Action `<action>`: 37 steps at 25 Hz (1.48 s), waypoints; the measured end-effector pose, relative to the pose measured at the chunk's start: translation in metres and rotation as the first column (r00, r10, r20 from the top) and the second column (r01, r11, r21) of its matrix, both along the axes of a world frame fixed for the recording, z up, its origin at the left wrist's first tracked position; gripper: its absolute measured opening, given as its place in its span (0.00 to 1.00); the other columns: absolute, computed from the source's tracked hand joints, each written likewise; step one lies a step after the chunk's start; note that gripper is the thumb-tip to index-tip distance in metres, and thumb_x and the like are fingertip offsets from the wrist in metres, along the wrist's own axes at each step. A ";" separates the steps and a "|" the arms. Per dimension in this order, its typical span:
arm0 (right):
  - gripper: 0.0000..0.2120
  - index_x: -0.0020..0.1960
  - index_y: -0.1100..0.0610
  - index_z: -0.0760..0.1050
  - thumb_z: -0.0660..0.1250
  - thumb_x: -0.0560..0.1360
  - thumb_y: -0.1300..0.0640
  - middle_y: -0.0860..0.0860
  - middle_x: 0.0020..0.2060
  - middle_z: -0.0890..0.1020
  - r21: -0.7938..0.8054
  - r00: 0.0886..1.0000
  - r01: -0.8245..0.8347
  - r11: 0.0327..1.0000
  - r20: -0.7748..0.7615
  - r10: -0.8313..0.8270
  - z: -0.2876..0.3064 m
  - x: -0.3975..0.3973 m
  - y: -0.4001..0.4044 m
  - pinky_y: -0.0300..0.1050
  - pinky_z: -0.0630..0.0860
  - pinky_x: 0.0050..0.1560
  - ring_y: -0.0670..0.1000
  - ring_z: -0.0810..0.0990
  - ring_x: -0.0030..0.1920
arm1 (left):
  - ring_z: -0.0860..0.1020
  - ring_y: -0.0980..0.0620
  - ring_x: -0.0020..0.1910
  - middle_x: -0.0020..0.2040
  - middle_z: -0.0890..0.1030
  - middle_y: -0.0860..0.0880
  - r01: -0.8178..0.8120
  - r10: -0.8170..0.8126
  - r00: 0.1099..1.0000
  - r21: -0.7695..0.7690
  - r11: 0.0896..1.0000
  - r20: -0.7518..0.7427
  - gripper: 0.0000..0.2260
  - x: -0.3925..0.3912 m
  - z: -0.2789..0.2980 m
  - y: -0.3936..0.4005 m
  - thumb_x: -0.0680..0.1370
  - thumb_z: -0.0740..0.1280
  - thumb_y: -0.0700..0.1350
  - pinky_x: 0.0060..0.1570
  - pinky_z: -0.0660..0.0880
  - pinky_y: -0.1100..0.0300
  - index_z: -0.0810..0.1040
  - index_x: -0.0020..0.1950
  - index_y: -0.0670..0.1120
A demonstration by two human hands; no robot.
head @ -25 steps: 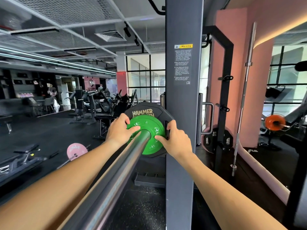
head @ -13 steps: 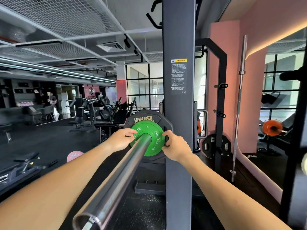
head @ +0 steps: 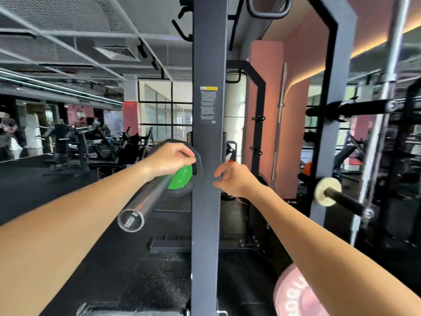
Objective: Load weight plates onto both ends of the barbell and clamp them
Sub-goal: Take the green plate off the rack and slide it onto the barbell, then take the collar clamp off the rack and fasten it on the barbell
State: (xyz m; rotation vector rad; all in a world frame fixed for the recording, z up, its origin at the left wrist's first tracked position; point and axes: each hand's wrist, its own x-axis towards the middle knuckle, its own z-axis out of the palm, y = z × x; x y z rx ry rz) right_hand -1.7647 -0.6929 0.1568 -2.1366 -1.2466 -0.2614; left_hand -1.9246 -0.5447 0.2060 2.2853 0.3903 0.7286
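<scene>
The chrome barbell sleeve runs away from me, its open end nearest. A green plate sits far up the sleeve against a larger black plate. My left hand curls over the green plate's top rim, its fingertips on the edge. To the right, my right hand hovers off the plate in front of the rack post, fingers loosely spread and holding nothing. The post hides the right part of both plates. No clamp is visible.
The grey rack upright stands right in front of me. A pink plate lies low at the right. A black peg with a pale disc sticks out on the right. A spare bar leans against the pink wall.
My right hand has let go of the green plate and pulled back to the right. My left hand has moved to the plate's top rim. The view has shifted back, showing the sleeve's end.
</scene>
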 end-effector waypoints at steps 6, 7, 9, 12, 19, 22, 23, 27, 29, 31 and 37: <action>0.09 0.52 0.52 0.84 0.72 0.72 0.56 0.52 0.49 0.87 -0.010 0.992 0.122 0.992 0.019 -0.122 0.007 0.003 -0.096 0.45 0.78 0.57 0.55 0.83 0.52 | 0.76 0.48 0.43 0.50 0.82 0.42 0.125 -0.123 0.991 0.037 0.991 -0.049 0.09 0.017 -0.010 -0.077 0.80 0.71 0.44 0.35 0.71 0.59 0.82 0.58 0.43; 0.08 0.51 0.50 0.84 0.72 0.72 0.55 0.52 0.48 0.87 -0.018 0.989 0.146 0.989 0.025 -0.146 0.009 0.006 -0.112 0.46 0.78 0.57 0.55 0.83 0.52 | 0.75 0.47 0.43 0.49 0.82 0.42 0.147 -0.145 0.988 0.026 0.989 -0.054 0.09 0.025 -0.011 -0.089 0.80 0.71 0.44 0.35 0.71 0.59 0.82 0.58 0.43; 0.05 0.44 0.45 0.81 0.72 0.73 0.55 0.50 0.45 0.86 -0.023 0.983 0.180 0.983 0.017 -0.180 0.012 0.021 -0.144 0.45 0.78 0.53 0.55 0.83 0.50 | 0.76 0.48 0.43 0.48 0.82 0.45 0.176 -0.174 0.983 0.033 0.984 -0.066 0.07 0.044 -0.010 -0.113 0.79 0.71 0.45 0.35 0.72 0.60 0.82 0.56 0.45; 0.05 0.42 0.43 0.80 0.73 0.73 0.53 0.47 0.44 0.86 0.007 0.974 0.223 0.975 0.032 -0.224 0.015 0.055 -0.193 0.39 0.77 0.43 0.52 0.83 0.47 | 0.78 0.50 0.43 0.48 0.83 0.49 0.219 -0.214 0.973 0.057 0.974 -0.082 0.06 0.085 -0.006 -0.151 0.79 0.72 0.47 0.36 0.74 0.61 0.82 0.54 0.48; 0.06 0.42 0.45 0.79 0.73 0.72 0.55 0.45 0.38 0.84 0.001 0.944 0.327 0.945 0.054 -0.327 0.021 0.162 -0.317 0.44 0.79 0.48 0.53 0.84 0.48 | 0.81 0.51 0.43 0.52 0.83 0.50 0.313 -0.312 0.950 0.075 0.947 -0.031 0.05 0.223 0.002 -0.256 0.78 0.72 0.50 0.44 0.79 0.56 0.82 0.54 0.53; 0.08 0.50 0.50 0.83 0.73 0.72 0.57 0.38 0.36 0.80 0.032 0.936 0.345 0.938 0.062 -0.346 0.035 0.211 -0.359 0.38 0.74 0.45 0.49 0.81 0.44 | 0.82 0.53 0.41 0.52 0.82 0.53 0.325 -0.329 0.943 0.084 0.942 0.043 0.04 0.275 0.009 -0.290 0.78 0.71 0.52 0.43 0.82 0.56 0.82 0.53 0.56; 0.08 0.50 0.50 0.83 0.72 0.72 0.58 0.36 0.35 0.78 0.049 0.933 0.352 0.935 0.062 -0.355 0.039 0.227 -0.369 0.37 0.73 0.43 0.47 0.80 0.43 | 0.82 0.54 0.40 0.52 0.82 0.53 0.327 -0.332 0.941 0.073 0.942 0.067 0.04 0.291 0.011 -0.298 0.79 0.71 0.52 0.42 0.82 0.57 0.81 0.53 0.58; 0.07 0.51 0.46 0.81 0.70 0.74 0.55 0.35 0.37 0.78 0.165 0.947 0.320 0.933 -0.026 -0.321 0.047 0.283 -0.385 0.32 0.71 0.37 0.40 0.79 0.39 | 0.82 0.53 0.48 0.52 0.82 0.52 0.317 -0.312 0.938 -0.012 0.948 0.152 0.06 0.343 0.020 -0.308 0.80 0.69 0.50 0.43 0.81 0.56 0.78 0.56 0.59; 0.05 0.52 0.44 0.78 0.69 0.77 0.51 0.38 0.38 0.80 0.264 0.957 0.290 0.920 -0.107 -0.271 0.050 0.303 -0.381 0.33 0.74 0.34 0.41 0.79 0.36 | 0.82 0.52 0.51 0.54 0.81 0.53 0.319 -0.306 0.934 -0.047 0.947 0.183 0.10 0.364 0.024 -0.305 0.81 0.68 0.49 0.46 0.82 0.55 0.76 0.62 0.58; 0.06 0.55 0.45 0.77 0.67 0.79 0.49 0.44 0.42 0.82 0.339 0.956 0.278 0.899 -0.193 -0.223 0.056 0.320 -0.373 0.44 0.82 0.41 0.47 0.81 0.37 | 0.81 0.52 0.53 0.56 0.80 0.55 0.314 -0.299 0.934 -0.044 0.949 0.197 0.15 0.383 0.031 -0.300 0.82 0.66 0.50 0.48 0.82 0.54 0.73 0.68 0.58; 0.11 0.60 0.49 0.76 0.59 0.83 0.46 0.56 0.54 0.84 0.429 0.937 0.282 0.858 -0.316 -0.150 0.111 0.381 -0.337 0.51 0.82 0.47 0.57 0.84 0.47 | 0.81 0.48 0.56 0.65 0.76 0.50 0.314 -0.300 0.912 -0.005 0.949 0.280 0.18 0.461 0.071 -0.265 0.83 0.63 0.51 0.51 0.81 0.50 0.69 0.74 0.59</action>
